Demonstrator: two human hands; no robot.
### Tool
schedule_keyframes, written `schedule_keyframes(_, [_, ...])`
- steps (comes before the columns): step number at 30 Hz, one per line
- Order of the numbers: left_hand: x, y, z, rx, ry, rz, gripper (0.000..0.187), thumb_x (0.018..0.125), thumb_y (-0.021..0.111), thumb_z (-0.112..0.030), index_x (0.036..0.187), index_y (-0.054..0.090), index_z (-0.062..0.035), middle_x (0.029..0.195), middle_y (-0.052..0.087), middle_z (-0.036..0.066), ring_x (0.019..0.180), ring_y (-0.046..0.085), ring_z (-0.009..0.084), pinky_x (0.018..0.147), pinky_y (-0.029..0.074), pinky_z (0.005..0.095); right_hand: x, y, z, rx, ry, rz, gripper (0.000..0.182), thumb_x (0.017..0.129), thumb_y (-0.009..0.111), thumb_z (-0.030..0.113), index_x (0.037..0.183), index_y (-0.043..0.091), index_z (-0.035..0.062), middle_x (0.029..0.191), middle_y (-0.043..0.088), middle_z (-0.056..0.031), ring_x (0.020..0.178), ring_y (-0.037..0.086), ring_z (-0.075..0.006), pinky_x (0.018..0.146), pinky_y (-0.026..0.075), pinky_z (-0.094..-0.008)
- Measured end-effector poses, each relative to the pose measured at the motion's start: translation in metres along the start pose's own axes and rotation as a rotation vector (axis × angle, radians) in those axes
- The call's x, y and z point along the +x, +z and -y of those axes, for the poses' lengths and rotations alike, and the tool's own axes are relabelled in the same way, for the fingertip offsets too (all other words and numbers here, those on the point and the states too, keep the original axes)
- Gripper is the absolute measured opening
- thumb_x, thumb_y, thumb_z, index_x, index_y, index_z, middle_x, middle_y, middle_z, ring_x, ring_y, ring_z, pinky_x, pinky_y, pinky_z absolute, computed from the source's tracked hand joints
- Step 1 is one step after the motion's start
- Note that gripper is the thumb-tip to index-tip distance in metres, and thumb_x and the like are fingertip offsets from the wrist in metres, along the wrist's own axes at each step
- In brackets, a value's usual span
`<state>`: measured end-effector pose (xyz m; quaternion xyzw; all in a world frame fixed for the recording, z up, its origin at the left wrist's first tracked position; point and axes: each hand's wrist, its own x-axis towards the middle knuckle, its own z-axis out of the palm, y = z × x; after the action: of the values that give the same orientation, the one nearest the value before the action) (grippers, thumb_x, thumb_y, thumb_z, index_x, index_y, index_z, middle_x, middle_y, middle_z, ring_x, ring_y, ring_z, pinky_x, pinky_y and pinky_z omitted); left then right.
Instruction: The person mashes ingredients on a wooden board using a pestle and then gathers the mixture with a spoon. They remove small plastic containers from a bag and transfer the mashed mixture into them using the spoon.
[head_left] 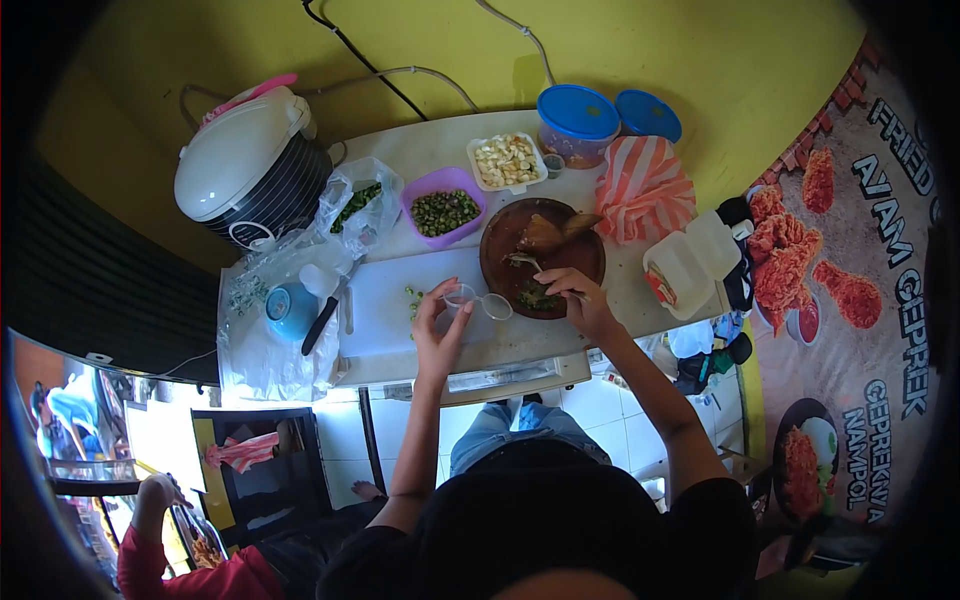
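Observation:
My left hand (440, 326) holds a small clear plastic cup (459, 297) by its sides, its round lid (496, 306) hinged open toward the right. In my right hand (573, 291) is a metal spoon (527, 260), over the brown mortar (493, 281). Green chopped or ground food (538, 297) lies in the mortar below that hand, and a wooden pestle (545, 234) rests at its upper part. A white cutting board (385, 290) with some green slices (412, 297) is left of and under my left hand.
Behind stand a purple bowl (441, 240), a white tray (538, 180) and blue-lidded tubs (578, 112). A black-handled knife (322, 325) lies left, near a blue bowl (291, 309) and rice cooker (245, 160). An open foam box (683, 270) sits right. Another person's red sleeve (215, 581) shows lower left.

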<state>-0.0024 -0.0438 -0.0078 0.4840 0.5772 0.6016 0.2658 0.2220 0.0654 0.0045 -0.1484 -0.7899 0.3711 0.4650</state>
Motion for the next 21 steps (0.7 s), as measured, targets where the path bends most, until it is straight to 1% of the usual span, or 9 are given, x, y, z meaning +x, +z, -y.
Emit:
schedule_keyframes(2, [0.0, 0.002, 0.004, -0.032, -0.001, -0.039, 0.033, 0.083, 0.068, -0.006, 0.114, 0.057, -0.0008, 0.121, 0.06, 0.011, 0.093, 0.063, 0.0162, 0.085, 0.048, 0.0294, -0.013, -0.002, 0.001, 0.087, 0.006, -0.047, 0.027, 0.081, 0.04, -0.02, 0.092, 0.054, 0.0002, 0.102, 0.063, -0.0173, 0.1, 0.063, -0.0269, 0.089, 0.049, -0.0343])
schedule_keyframes(3, [0.0, 0.002, 0.005, -0.05, -0.002, -0.057, 0.032, 0.082, 0.07, -0.007, 0.111, 0.059, -0.0016, 0.119, 0.062, 0.011, 0.09, 0.064, 0.0169, 0.083, 0.049, 0.0299, -0.019, -0.004, 0.003, 0.098, 0.015, -0.039, 0.024, 0.084, 0.04, -0.017, 0.092, 0.054, 0.0003, 0.102, 0.063, -0.0174, 0.1, 0.063, -0.0268, 0.089, 0.049, -0.0342])
schedule_keyframes(5, [0.0, 0.003, 0.004, -0.044, 0.0, -0.055, 0.032, 0.082, 0.071, -0.007, 0.112, 0.059, -0.0018, 0.119, 0.062, 0.011, 0.092, 0.064, 0.0176, 0.084, 0.049, 0.0301, -0.019, -0.009, 0.014, 0.115, 0.032, -0.024, 0.019, 0.089, 0.04, -0.012, 0.094, 0.053, 0.0003, 0.101, 0.063, -0.0177, 0.098, 0.063, -0.0265, 0.089, 0.049, -0.0339])
schedule_keyframes(8, [0.0, 0.002, 0.002, -0.036, 0.014, -0.047, 0.033, 0.081, 0.071, -0.007, 0.112, 0.06, -0.002, 0.119, 0.062, 0.011, 0.094, 0.064, 0.0185, 0.085, 0.049, 0.0304, 0.013, -0.016, 0.023, 0.12, -0.059, -0.185, 0.014, 0.097, 0.037, -0.001, 0.096, 0.051, 0.0004, 0.099, 0.063, -0.018, 0.095, 0.064, -0.026, 0.088, 0.049, -0.0335])
schedule_keyframes(10, [0.0, 0.001, 0.001, -0.032, 0.021, -0.038, 0.033, 0.081, 0.071, -0.007, 0.112, 0.06, -0.0022, 0.118, 0.062, 0.011, 0.095, 0.064, 0.0191, 0.085, 0.049, 0.0306, 0.047, -0.025, 0.025, -0.015, -0.093, -0.243, 0.017, 0.101, 0.035, 0.008, 0.097, 0.05, -0.0005, 0.099, 0.062, -0.0161, 0.092, 0.064, -0.0232, 0.086, 0.049, -0.0316])
schedule_keyframes(13, [0.0, 0.0, 0.001, -0.018, 0.028, -0.006, 0.034, 0.082, 0.069, -0.005, 0.114, 0.059, -0.0015, 0.119, 0.061, 0.011, 0.098, 0.063, 0.0189, 0.087, 0.049, 0.0307, 0.087, -0.036, 0.013, -0.205, 0.004, -0.133, 0.016, 0.1, 0.036, 0.006, 0.098, 0.05, -0.0018, 0.097, 0.062, -0.0134, 0.088, 0.063, -0.0203, 0.081, 0.049, -0.0301])
schedule_keyframes(16, [0.001, -0.003, 0.001, 0.023, 0.049, 0.036, 0.036, 0.084, 0.067, -0.002, 0.118, 0.056, 0.0001, 0.121, 0.059, 0.011, 0.102, 0.061, 0.0179, 0.09, 0.048, 0.0307, 0.103, -0.036, -0.01, -0.17, 0.021, -0.035, 0.015, 0.1, 0.036, 0.005, 0.098, 0.05, -0.0029, 0.094, 0.06, -0.0115, 0.082, 0.062, -0.018, 0.077, 0.049, -0.0291])
schedule_keyframes(19, [0.002, -0.004, -0.003, 0.028, 0.067, 0.048, 0.039, 0.083, 0.067, -0.002, 0.12, 0.056, -0.0008, 0.118, 0.06, 0.011, 0.102, 0.062, 0.0188, 0.089, 0.048, 0.0309, 0.11, -0.033, -0.009, -0.163, 0.098, 0.043, 0.015, 0.099, 0.036, 0.003, 0.098, 0.05, -0.0031, 0.092, 0.059, -0.0112, 0.079, 0.06, -0.0176, 0.076, 0.049, -0.0288])
schedule_keyframes(21, [0.004, -0.003, -0.005, 0.009, 0.046, 0.04, 0.039, 0.08, 0.07, -0.005, 0.117, 0.059, -0.0027, 0.117, 0.062, 0.012, 0.099, 0.063, 0.0205, 0.086, 0.049, 0.0318, 0.114, -0.029, -0.004, -0.173, 0.122, 0.065, 0.015, 0.099, 0.036, 0.003, 0.098, 0.05, -0.0024, 0.092, 0.059, -0.0109, 0.078, 0.06, -0.0174, 0.075, 0.048, -0.0285])
